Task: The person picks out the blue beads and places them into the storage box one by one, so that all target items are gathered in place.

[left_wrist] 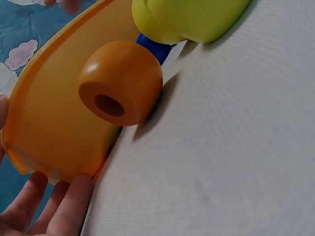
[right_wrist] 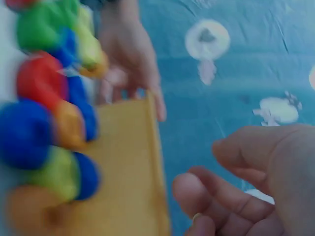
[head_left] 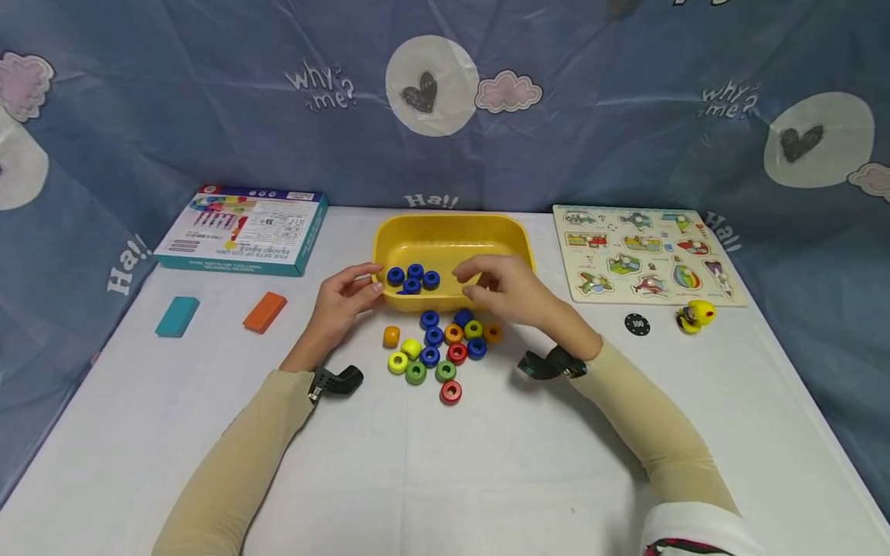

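A yellow plastic tray (head_left: 480, 303) sits toward the back of the table with several blue beads (head_left: 415, 271) inside, at its left. My left hand (head_left: 342, 303) touches the tray's left end, fingertips against the outer wall and rim. Over the tray's right part hovers my right hand (head_left: 506, 287), thumb and fingers bent loosely and apart, with nothing between them. In front of the tray lie loose beads in several colours, among them a red bead (head_left: 450, 392), a green bead (head_left: 416, 374) and an orange bead (left_wrist: 120, 81), the latter large in the left wrist view.
At the left are a flat cardboard box (head_left: 243, 232), a teal block (head_left: 177, 316) and an orange block (head_left: 265, 313). To the right lie a picture puzzle board (head_left: 647, 259), a black round chip (head_left: 636, 324) and a small yellow duck (head_left: 695, 316). A blue printed cloth (head_left: 591, 147) hangs behind.
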Demonstrator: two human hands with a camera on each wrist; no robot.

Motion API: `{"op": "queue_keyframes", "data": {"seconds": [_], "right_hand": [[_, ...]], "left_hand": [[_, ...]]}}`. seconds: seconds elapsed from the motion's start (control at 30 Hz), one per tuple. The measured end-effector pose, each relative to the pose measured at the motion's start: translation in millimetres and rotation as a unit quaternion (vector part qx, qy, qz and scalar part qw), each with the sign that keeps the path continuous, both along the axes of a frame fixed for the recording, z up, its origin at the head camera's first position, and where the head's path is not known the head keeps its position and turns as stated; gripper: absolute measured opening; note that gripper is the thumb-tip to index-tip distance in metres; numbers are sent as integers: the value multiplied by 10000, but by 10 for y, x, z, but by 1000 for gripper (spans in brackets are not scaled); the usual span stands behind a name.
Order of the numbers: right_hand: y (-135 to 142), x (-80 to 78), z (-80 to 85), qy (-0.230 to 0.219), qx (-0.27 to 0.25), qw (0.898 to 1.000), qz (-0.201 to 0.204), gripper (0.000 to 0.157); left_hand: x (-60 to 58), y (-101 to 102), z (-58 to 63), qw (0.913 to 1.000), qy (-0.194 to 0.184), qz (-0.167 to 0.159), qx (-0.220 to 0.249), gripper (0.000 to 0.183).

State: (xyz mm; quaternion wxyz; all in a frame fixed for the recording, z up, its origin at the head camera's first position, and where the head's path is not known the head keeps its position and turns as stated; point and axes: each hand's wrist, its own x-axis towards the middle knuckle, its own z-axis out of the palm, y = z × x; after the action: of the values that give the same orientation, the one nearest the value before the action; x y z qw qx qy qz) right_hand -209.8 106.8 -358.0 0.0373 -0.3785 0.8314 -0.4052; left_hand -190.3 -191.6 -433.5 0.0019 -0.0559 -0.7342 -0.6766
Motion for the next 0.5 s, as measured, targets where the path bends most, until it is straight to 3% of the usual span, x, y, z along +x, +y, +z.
{"op": "queue_keyframes", "data": {"seconds": [0.2, 0.5], "right_hand": [[275, 310, -225, 330, 301, 9982, 396, 21], [248, 398, -483, 534, 1382, 9877, 495, 28]], "left_hand": [[-1, -1, 18, 9999, -35, 35, -109, 41], [3, -9, 3, 10000, -24, 33, -18, 41]]}}
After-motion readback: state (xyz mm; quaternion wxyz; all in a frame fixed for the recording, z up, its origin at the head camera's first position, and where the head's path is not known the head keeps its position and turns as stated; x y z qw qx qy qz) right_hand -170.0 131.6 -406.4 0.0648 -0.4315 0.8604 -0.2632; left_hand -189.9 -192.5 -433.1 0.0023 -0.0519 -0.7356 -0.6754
